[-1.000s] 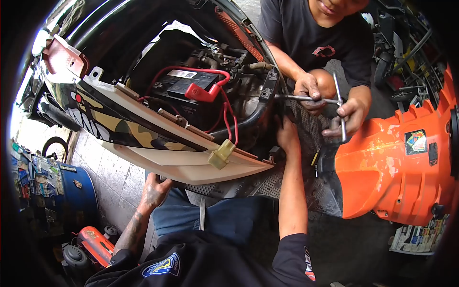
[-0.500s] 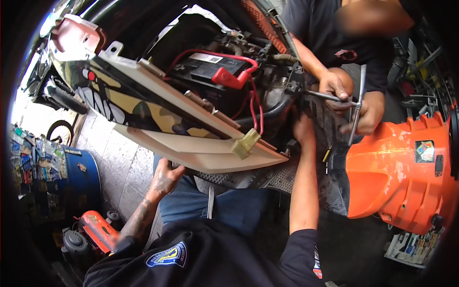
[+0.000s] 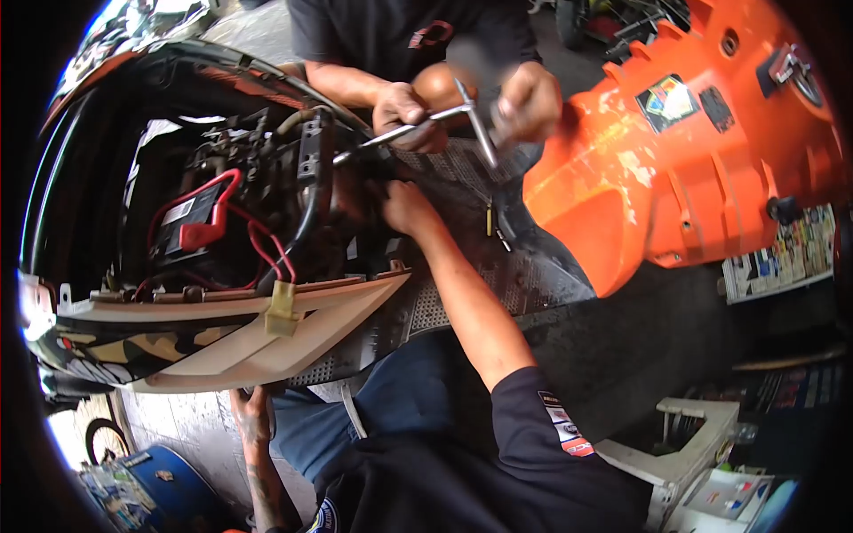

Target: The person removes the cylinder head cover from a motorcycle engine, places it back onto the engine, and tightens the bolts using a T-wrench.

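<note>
My left hand (image 3: pixel 253 407) is just under the lower edge of the scooter's camouflage-and-cream side panel (image 3: pixel 222 355). Its visible fingers are curled, and whatever they hold is hidden. My right arm stretches forward across the footboard (image 3: pixel 431 311). At its end, my right hand (image 3: pixel 407 209) reaches into a dark gap beside the black frame tube, where its fingers are hidden. To its left, the opened body shows a black battery (image 3: pixel 182 233) with a red terminal cover (image 3: pixel 201 235) and red cables. A yellowish connector (image 3: pixel 282 309) hangs over the panel edge.
Across from me, a co-worker's hands (image 3: pixel 413 115) hold a metal T-wrench (image 3: pixel 418 124) close above my right hand. An orange body cover (image 3: pixel 657 169) lies to the right. A yellow-handled tool (image 3: pixel 490 220) rests on the footboard. A blue drum (image 3: pixel 164 484) stands lower left.
My view has swung right, so the scooter appears further left. My right hand stays in the gap and my left by the panel. The co-worker still holds the T-wrench, one hand blurred.
</note>
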A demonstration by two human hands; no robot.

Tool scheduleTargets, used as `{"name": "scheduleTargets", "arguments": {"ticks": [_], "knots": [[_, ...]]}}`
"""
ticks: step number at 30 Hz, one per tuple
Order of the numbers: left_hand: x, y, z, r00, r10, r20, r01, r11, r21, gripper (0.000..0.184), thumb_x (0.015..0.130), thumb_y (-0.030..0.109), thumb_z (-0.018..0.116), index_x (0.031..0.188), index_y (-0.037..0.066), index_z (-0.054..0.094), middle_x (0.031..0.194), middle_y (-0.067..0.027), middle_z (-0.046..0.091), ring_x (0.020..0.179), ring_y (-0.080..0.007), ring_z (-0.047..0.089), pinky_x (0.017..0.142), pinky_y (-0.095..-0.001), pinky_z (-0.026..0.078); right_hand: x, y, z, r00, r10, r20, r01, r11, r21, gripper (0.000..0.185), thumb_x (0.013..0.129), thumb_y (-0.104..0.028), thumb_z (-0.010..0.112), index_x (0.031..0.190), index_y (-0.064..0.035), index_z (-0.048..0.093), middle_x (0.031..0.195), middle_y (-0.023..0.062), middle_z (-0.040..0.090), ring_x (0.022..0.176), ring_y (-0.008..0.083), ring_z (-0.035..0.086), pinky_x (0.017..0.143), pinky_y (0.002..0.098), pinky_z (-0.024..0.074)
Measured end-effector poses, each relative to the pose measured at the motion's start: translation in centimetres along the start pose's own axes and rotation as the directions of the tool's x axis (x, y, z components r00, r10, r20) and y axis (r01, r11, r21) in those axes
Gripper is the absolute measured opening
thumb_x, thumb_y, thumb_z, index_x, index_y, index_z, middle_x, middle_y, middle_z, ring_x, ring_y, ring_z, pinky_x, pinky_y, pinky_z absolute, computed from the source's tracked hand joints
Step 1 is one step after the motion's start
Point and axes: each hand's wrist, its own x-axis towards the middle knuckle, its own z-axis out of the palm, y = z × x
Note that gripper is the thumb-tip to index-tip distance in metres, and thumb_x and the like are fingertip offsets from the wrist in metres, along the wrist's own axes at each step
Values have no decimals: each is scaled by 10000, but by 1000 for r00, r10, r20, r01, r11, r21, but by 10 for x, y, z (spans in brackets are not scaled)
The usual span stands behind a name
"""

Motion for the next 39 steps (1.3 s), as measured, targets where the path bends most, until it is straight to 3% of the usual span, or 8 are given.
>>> {"name": "scheduleTargets", "arguments": {"ticks": [10,17,23,29,32,35,38,39], "knots": [[0,-5,-4,943,-331,38,326,895,-304,345,848,147,609,1121,-53,538,1090,-170,549,991,-260,539,887,-344,427,-3,-3,2,989,-52,-136,60,997,54,353,878,-263,581,1157,-50,549,960,270,614,964,443,557,774,485,472],[-2,-17,-11,996,63,55,-77,947,312,340,837,124,620,1118,-55,552,1104,-192,555,999,-277,554,857,-365,449,-8,0,3,942,-137,-305,202,960,194,317,864,-257,602,1064,-14,563,886,268,624,911,454,573,739,502,475],[3,28,-1,948,-317,15,311,919,-242,341,807,149,638,1068,-52,547,1014,-166,596,924,-251,571,823,-344,459,-13,-12,3,989,10,-146,-12,1000,-13,349,861,-233,621,1123,-7,578,1005,264,616,994,422,568,803,452,482],[-3,-6,-6,999,-46,-14,47,994,94,349,808,169,635,1073,-43,551,1002,-165,614,939,-250,586,837,-338,456,-5,6,15,930,-176,-324,214,973,85,320,858,-243,616,1039,21,598,910,276,621,901,429,595,731,503,474],[0,11,-6,941,-328,82,336,934,-121,361,824,181,626,1077,-61,540,1022,-185,611,947,-268,594,838,-360,461,-11,2,14,939,-108,-327,132,990,52,305,853,-225,626,1031,21,601,914,271,620,888,431,591,716,478,484],[1,-3,-14,886,397,238,-461,708,534,274,720,77,652,992,60,626,1006,-193,585,939,-341,582,796,-396,482,-12,-1,9,934,-113,-340,175,972,156,319,862,-211,618,1076,23,589,955,269,620,936,423,583,750,438,491],[1,23,-11,990,76,122,-99,976,194,260,667,60,676,925,50,651,1002,-202,573,937,-383,570,779,-420,485,-8,-6,2,971,-83,-223,123,977,175,340,866,-181,613,1128,31,570,1019,262,622,1022,393,580,809,402,488],[-1,14,-14,918,322,233,-397,769,501,244,705,59,660,948,49,647,1030,-204,566,961,-380,562,785,-414,485,-8,-8,0,986,-14,-167,34,993,117,337,866,-165,610,1134,34,567,1046,253,625,1049,374,583,827,391,483]]}}
